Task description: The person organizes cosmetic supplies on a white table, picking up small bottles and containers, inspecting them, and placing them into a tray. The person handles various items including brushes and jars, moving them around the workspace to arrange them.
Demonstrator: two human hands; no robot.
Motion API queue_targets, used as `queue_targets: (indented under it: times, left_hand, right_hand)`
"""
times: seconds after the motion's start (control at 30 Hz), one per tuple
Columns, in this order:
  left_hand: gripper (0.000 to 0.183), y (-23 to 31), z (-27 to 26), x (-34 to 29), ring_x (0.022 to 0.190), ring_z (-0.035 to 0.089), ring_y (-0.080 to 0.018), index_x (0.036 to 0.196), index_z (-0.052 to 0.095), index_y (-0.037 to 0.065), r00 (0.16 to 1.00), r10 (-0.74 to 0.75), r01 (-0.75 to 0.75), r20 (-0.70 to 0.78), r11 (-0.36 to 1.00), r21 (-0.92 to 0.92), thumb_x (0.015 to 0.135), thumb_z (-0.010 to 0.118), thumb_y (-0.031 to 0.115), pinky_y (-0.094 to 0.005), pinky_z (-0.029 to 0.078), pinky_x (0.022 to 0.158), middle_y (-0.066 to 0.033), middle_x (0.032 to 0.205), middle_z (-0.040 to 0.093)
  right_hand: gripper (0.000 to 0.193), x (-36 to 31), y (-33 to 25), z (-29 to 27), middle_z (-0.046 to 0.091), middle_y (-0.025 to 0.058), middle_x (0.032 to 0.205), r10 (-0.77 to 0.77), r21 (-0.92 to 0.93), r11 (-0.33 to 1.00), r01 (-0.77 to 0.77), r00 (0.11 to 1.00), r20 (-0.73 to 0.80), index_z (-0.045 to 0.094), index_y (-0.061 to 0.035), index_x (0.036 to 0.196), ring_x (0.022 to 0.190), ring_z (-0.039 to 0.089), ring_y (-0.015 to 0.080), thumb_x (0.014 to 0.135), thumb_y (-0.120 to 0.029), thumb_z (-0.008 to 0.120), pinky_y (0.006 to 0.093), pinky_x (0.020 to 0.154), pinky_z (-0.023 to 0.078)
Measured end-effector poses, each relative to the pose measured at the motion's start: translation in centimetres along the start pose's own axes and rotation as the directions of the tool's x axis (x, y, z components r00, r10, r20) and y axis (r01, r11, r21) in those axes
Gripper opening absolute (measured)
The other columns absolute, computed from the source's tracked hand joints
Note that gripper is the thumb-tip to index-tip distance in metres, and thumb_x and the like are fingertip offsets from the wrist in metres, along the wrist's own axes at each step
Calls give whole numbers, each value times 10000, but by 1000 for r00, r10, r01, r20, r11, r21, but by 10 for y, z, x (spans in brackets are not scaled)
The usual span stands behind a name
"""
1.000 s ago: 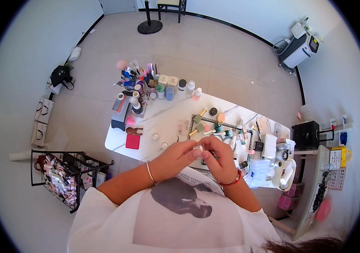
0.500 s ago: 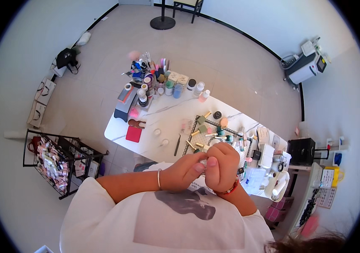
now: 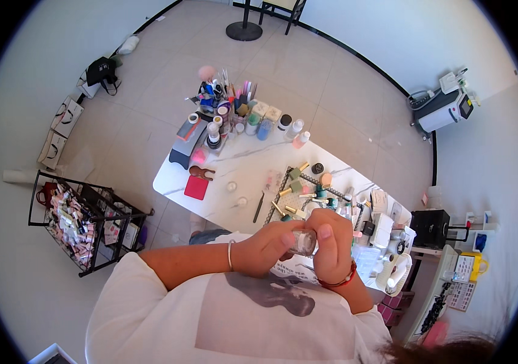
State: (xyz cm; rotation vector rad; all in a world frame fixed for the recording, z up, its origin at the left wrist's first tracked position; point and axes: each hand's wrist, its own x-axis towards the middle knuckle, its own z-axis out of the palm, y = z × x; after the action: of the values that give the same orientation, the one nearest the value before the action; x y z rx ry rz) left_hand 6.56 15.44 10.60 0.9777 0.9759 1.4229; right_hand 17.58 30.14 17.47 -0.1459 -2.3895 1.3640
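Close to my chest, a small clear glass jar [image 3: 303, 243] sits between my two hands. My left hand [image 3: 263, 246], with a bangle at its wrist, grips the jar's left side, thumb lying along it. Curled round the other side is my right hand [image 3: 333, 244], a red bracelet below it; its far fingers are hidden. What the jar contains cannot be made out. Just beyond my hands, several gold-capped polish bottles [image 3: 296, 211] lie on a chain-edged tray [image 3: 282, 181]. Dark tweezers [image 3: 259, 207] rest on the white table [image 3: 216, 209] left of the tray.
Brushes, jars and pump bottles [image 3: 264, 128] crowd the far left of the table, near a nail lamp [image 3: 181, 155] and a red square pad [image 3: 196, 187]. White containers [image 3: 382, 229] fill its right end. A black trolley [image 3: 92, 224] stands left, a machine [image 3: 444, 109] far right.
My hands have parted slightly and turned, so the glass jar between them shows more. The whole view has shifted a little.
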Motion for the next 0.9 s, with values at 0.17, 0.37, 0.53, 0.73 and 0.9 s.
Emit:
queue_targets:
  times: [0.17, 0.37, 0.53, 0.73, 0.9]
  left_hand:
    - [621, -1, 1, 0, 778, 504, -123, 1196, 521, 29, 987, 26, -34, -160, 998, -53, 1002, 438, 612, -285, 455, 709, -25, 914, 545]
    - [416, 15, 1, 4, 782, 493, -135, 1181, 514, 42, 938, 198, -59, -284, 899, 434, 916, 729, 281, -290, 438, 672, -60, 915, 547]
    - [488, 14, -1, 4, 814, 508, -133, 1184, 510, 29, 963, 74, -4, -258, 964, 265, 964, 646, 443, -283, 442, 704, -55, 907, 544]
    - [804, 3, -1, 4, 884, 506, -65, 1358, 472, 14, 991, -75, 71, -113, 997, -42, 966, 405, 714, -222, 450, 749, -18, 1076, 572]
    - [637, 11, 2, 5, 856, 505, -58, 1410, 443, 1, 987, -74, 76, -142, 997, 9, 1060, 377, 529, -223, 454, 740, -11, 1027, 570]
  right_hand:
    - [454, -1, 7, -9, 545, 157, 692, 70, 64, 995, -71, 997, 17, 588, 25, 800, 617, 529, 308, 1033, -327, 422, 391, 579, 401]
    - [359, 0, 1, -11, 545, 146, 687, 227, -54, 974, -221, 965, 131, 608, 7, 835, 619, 551, 294, 930, -338, 643, 365, 558, 409]
    - [347, -6, 12, -10, 589, 145, 743, -19, -224, 974, 23, 1000, 21, 617, -18, 930, 641, 577, 326, 809, -291, 794, 384, 559, 437]
    - [485, 0, 14, -2, 580, 136, 796, -213, -355, 909, 217, 976, 52, 607, -29, 960, 694, 586, 346, 815, -465, 764, 408, 598, 453]
    - [478, 0, 18, -1, 538, 134, 742, -176, -413, 897, 158, 984, -6, 568, -36, 820, 640, 537, 354, 880, -502, 654, 432, 576, 430]
